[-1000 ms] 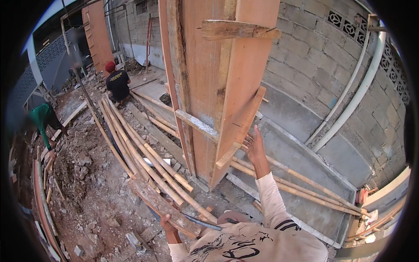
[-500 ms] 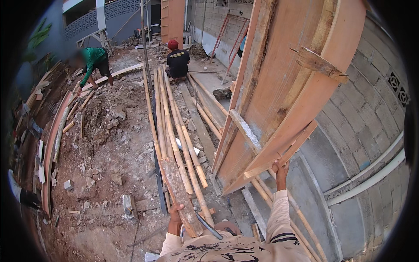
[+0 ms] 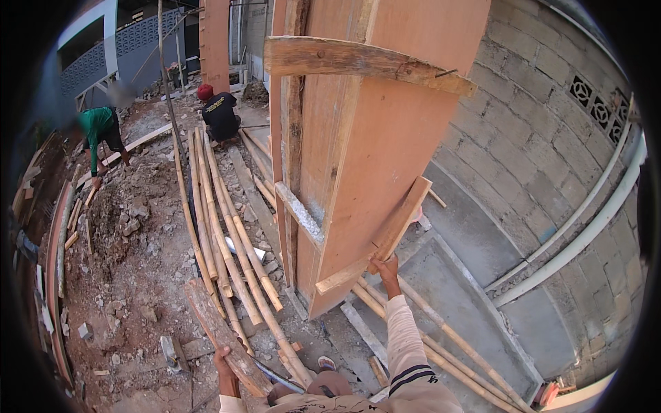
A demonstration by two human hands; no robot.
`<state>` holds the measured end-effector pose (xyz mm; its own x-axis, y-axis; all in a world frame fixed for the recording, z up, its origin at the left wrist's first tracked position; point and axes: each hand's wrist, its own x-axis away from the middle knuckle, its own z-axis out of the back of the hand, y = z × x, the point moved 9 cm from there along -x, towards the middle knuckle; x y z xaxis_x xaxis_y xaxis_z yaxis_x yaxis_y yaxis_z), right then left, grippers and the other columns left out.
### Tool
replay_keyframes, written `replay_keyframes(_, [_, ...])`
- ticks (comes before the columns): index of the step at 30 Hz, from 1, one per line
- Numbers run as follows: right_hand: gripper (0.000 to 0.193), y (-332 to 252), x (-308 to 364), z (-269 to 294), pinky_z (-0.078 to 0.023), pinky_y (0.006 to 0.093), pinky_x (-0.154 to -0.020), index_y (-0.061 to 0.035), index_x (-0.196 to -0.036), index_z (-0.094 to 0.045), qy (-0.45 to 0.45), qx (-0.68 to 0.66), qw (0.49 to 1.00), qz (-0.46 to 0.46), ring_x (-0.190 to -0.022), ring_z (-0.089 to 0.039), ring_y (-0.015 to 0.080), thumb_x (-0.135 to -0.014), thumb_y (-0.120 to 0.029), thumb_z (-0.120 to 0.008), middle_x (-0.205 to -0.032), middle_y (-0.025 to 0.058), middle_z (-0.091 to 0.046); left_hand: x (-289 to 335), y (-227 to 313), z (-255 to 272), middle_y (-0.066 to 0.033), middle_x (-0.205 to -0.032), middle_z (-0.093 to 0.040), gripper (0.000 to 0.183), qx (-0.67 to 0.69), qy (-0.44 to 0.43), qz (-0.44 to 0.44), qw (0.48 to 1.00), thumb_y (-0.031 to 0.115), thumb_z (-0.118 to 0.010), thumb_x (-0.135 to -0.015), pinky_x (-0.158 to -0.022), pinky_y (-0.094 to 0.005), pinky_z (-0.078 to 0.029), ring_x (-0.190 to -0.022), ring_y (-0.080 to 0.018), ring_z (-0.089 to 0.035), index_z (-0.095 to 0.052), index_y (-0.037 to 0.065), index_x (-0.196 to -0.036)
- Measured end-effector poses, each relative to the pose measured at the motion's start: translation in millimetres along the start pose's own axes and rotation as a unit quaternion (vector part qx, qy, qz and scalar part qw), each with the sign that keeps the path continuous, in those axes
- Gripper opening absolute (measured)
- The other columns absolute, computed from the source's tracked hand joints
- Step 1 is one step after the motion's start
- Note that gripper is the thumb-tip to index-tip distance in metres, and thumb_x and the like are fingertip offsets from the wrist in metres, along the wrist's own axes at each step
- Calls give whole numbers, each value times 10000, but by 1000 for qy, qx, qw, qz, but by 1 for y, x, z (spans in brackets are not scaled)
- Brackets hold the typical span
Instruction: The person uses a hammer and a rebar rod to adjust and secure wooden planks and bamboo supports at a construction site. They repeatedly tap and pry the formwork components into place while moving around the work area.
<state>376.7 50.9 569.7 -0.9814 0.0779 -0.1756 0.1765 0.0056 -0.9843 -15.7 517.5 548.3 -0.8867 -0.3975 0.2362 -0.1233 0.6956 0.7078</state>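
My right hand [image 3: 386, 267] reaches up and grips the lower end of a short wooden batten [image 3: 396, 224] that leans against the tall orange plywood column form [image 3: 385, 138]. My left hand [image 3: 224, 363] holds a rough, weathered plank [image 3: 219, 332] low at my left side, its far end pointing away over the rubble. A cross batten [image 3: 358, 60] is nailed near the top of the form, and another batten [image 3: 301, 212] runs across its left side lower down.
Long bamboo poles [image 3: 213, 206] lie on the rubble ground to the left of the form. More poles [image 3: 441, 344] lie along the grey block wall [image 3: 551, 138] with white pipes [image 3: 585, 227]. Two people work farther off, one in black [image 3: 219, 113], one in green [image 3: 100, 131].
My view has swung back toward the column form and tilted up. My right hand has stayed on the leaning batten, and my left hand has kept hold of the plank.
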Motion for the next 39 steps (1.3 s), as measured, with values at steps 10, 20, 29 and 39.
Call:
replay_keyframes(10, [590, -287, 118, 193, -535, 373, -766, 30, -1117, -651, 18, 519, 854, 13, -769, -681, 220, -604, -171, -862, -850, 160, -714, -18, -35, -65, -116, -989, -632, 641, -39, 12, 24, 999, 357, -713, -686, -682, -359, -565, -835, -245, -643, -609, -11, -1200])
replay_keyframes(20, [735, -216, 353, 258, -476, 315, -714, 35, -1241, -562, 125, 197, 949, -214, -783, -567, 171, -596, -230, -798, -896, 48, -576, -42, -59, -152, -59, -934, -566, 664, -77, -114, 106, 985, 375, -733, -640, -700, -310, -497, -780, -171, -553, -609, -5, -1171])
replay_keyframes(29, [656, -117, 346, -21, -511, 315, -810, 38, -1250, -561, -103, 53, 979, -167, -908, -627, 168, -732, -271, -819, -1025, 87, -648, -27, -44, -152, -132, -1088, -660, 729, -103, -232, 143, 957, 262, -712, -694, -809, -378, -575, -917, -241, -658, -544, -44, -1335])
replay_keyframes(39, [581, -199, 340, -196, -534, 425, -820, 26, -1205, -532, -124, 156, 972, -126, -905, -685, 266, -759, -208, -820, -985, 171, -686, -13, 17, -83, -75, -1117, -651, 594, -265, -141, 25, 954, 386, -750, -875, -961, -350, -442, -1076, -168, -570, -606, -18, -1286])
